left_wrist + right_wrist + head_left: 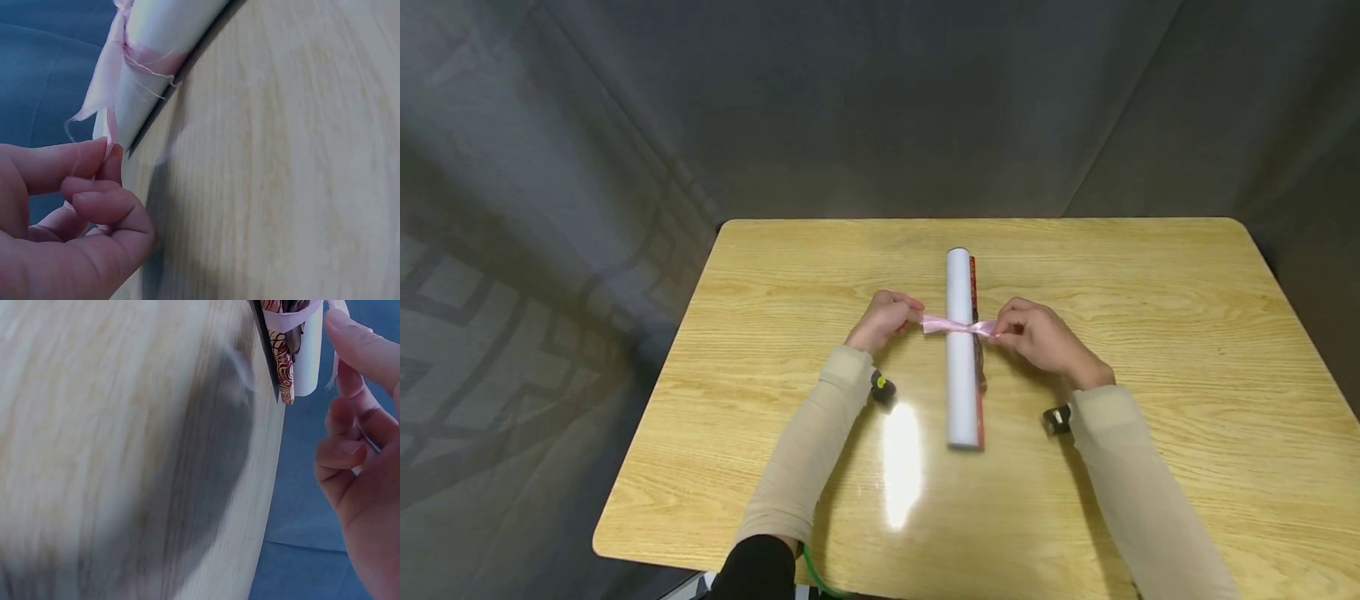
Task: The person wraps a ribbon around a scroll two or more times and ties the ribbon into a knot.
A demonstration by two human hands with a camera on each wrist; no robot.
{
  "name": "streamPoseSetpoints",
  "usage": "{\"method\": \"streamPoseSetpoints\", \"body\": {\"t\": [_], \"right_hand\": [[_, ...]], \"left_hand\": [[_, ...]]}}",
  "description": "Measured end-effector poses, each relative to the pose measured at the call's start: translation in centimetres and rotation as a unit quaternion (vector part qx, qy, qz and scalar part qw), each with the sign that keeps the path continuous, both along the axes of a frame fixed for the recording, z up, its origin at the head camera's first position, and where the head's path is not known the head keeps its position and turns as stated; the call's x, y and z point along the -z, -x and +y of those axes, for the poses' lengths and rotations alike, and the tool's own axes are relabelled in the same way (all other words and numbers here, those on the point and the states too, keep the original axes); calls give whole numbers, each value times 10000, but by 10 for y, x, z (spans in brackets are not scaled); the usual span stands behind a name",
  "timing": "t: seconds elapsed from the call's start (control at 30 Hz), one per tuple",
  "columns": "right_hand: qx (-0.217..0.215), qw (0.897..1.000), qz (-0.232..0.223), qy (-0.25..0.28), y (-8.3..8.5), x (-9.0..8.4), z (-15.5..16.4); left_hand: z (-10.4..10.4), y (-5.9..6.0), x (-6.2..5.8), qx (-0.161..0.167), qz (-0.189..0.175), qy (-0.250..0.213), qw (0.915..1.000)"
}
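Grey curtain cloth closes off the space behind a pale wooden table (1150, 333), on which a rolled white paper tube (958, 367) lies lengthwise, its far end pointing away from the person. A pink ribbon (958, 326) crosses the tube's middle. The left hand (883, 321) pinches one ribbon end between thumb and curled fingers (94, 206); the right hand (1045, 337) holds the other end the same way, its fingers (350, 453) bent around the strip. The roll looks light and hollow, likely to dent if squeezed and to roll on the smooth tabletop. The ribbon seems thin, limp and fraying at its tips, so it is best gripped near the ends and pulled gently.
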State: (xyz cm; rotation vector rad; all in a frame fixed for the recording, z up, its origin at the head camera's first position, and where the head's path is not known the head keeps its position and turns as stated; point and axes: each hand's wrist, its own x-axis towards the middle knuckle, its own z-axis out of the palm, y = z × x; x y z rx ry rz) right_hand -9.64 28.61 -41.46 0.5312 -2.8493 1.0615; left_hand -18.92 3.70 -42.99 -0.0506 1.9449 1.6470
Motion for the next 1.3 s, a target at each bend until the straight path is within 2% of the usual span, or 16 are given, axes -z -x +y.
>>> {"method": "streamPoseSetpoints", "body": {"t": [0.13,0.3,0.4,0.53,0.73,0.87,1.3], "right_hand": [[-74,10000,-14,61,1,-2,3],[-9,9997,259,25,2,-5,10],[157,9993,348,19,2,-3,11],[340,9991,229,93,3,-1,10],[406,9987,180,267,5,-4,4],[492,9981,74,358,9,-8,-1],[785,9962,-357,116,9,-4,-1]], "left_hand": [[-3,1,2,-28,59,85,9999],[-8,3,2,-83,61,-17,9999],[-9,2,-1,-5,320,-63,9995],[-9,0,-5,110,581,117,9982],[-8,1,-3,561,142,-22,9983],[-7,-1,-3,749,92,-181,9970],[-6,-1,-4,517,-48,152,9985]]}}
